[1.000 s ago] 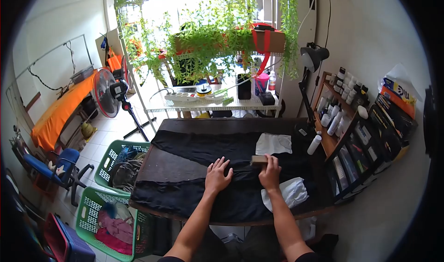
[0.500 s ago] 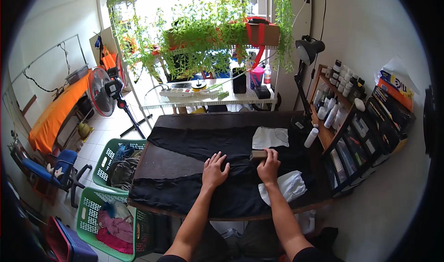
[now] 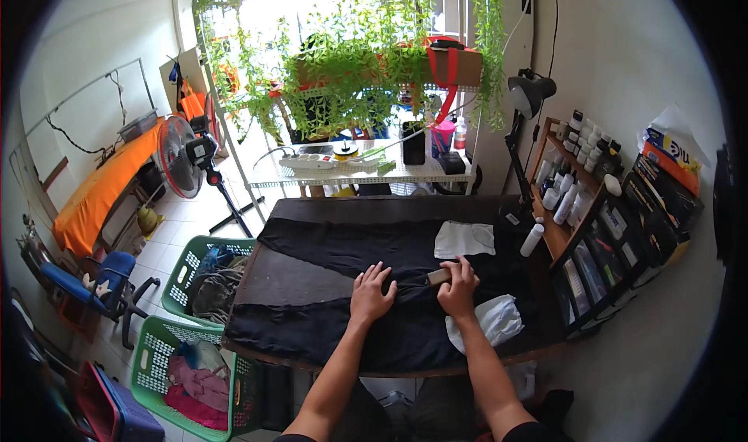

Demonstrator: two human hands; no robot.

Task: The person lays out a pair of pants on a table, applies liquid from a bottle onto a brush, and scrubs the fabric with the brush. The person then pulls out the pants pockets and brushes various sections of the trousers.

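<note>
Black trousers (image 3: 312, 337) lie spread across a dark table, both legs stretching to the left. Two white pocket linings show at the right: the far pocket lining (image 3: 464, 240) and the near pocket lining (image 3: 492, 323), by my right forearm. My left hand (image 3: 372, 294) rests flat on the trousers, fingers spread, holding nothing. In my right hand (image 3: 459, 288) is a small brown block (image 3: 439, 277), gripped at its right end and set against the cloth around the waist part. Its underside is hidden, so I cannot tell its exact kind.
A wooden rack (image 3: 555, 169) of bottles, a white bottle (image 3: 532, 240) and a black desk lamp (image 3: 532, 95) stand at the right. Green laundry baskets (image 3: 144, 364) with clothes sit left of the table (image 3: 292, 274). A fan (image 3: 181, 157) and a white shelf (image 3: 358, 175) are beyond.
My right hand has moved the brown block slightly toward me and turned it to a slant on the cloth. My left hand stays flat. The whole view has shifted a little.
</note>
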